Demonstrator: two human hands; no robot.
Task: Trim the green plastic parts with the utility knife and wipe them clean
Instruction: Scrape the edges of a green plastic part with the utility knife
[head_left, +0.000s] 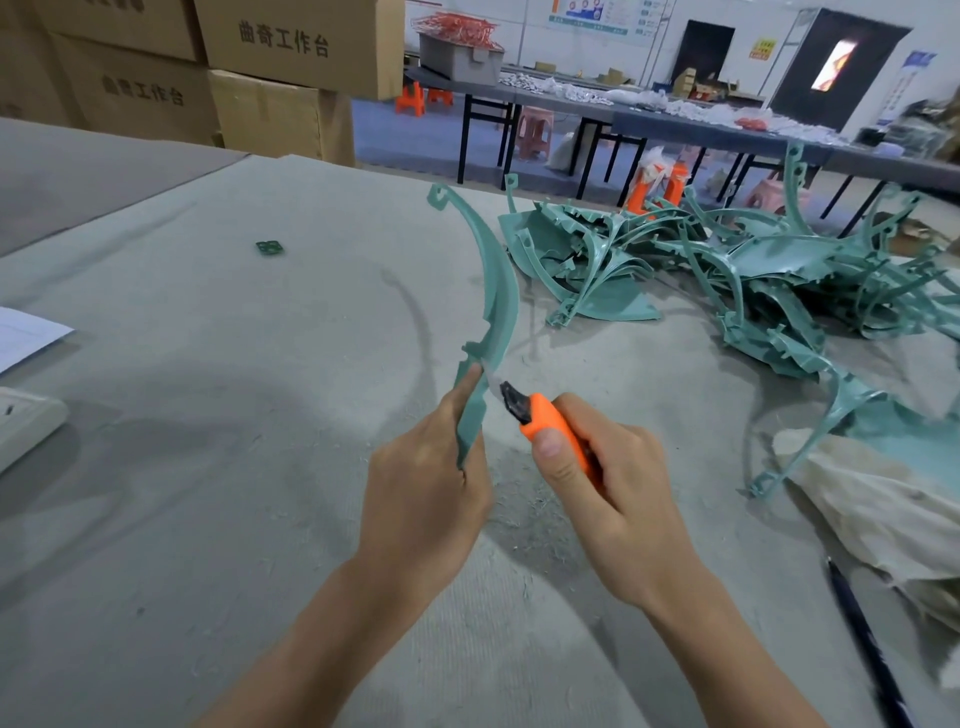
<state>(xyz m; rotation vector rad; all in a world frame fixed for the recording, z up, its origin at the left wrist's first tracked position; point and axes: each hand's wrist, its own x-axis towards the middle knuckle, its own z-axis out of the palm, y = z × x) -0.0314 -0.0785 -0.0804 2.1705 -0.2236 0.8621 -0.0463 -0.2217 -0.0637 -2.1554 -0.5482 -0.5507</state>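
- Trimming was the step in hand: my left hand (426, 483) gripped the lower end of a curved green part (493, 291), held upright at centre frame above the bench (208, 467).
- My right hand (618, 493) was curled round the orange utility knife (550, 426), thumb on top, with the blade against the part's edge just above the left fingers.
- Next move, I judged: a short, shallow stroke away from those fingers.
- The pile of green parts (727, 270) lay at the upper right, with a pale cloth (872, 509) at the right edge, wiping not yet begun.

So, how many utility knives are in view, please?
1: the orange utility knife in the right hand, blade at the green part the left hand holds. The pile could hide others.
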